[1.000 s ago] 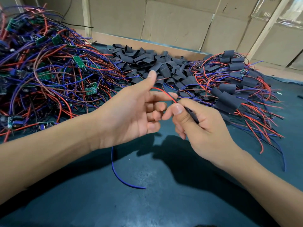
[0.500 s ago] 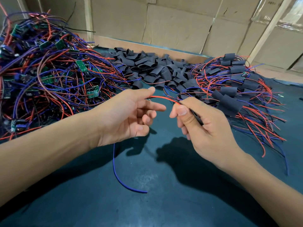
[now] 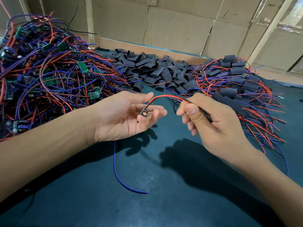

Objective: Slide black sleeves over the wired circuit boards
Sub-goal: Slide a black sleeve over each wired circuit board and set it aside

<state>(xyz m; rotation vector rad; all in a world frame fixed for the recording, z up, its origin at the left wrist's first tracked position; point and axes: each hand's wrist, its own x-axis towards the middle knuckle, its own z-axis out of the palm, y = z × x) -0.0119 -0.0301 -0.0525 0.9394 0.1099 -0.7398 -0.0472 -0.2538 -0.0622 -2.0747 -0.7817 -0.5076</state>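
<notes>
The left hand (image 3: 126,117) lay palm up with fingers relaxed, a small circuit board (image 3: 144,114) resting on its fingertips. A red and black wire pair (image 3: 167,96) arched from the board to the right hand (image 3: 211,122), which pinched it between thumb and curled fingers. A blue wire (image 3: 122,181) trailed onto the desk (image 3: 164,202). Loose black sleeves (image 3: 152,69) were piled at the far side, between unsleeved boards (image 3: 49,76) left and sleeved ones (image 3: 236,89) right.

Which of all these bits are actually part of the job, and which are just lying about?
Job:
small wired circuit board resting on left hand
red and black wires pinched by right hand
pile of loose black sleeves

Lying about:
loose blue wire
cardboard wall
</notes>
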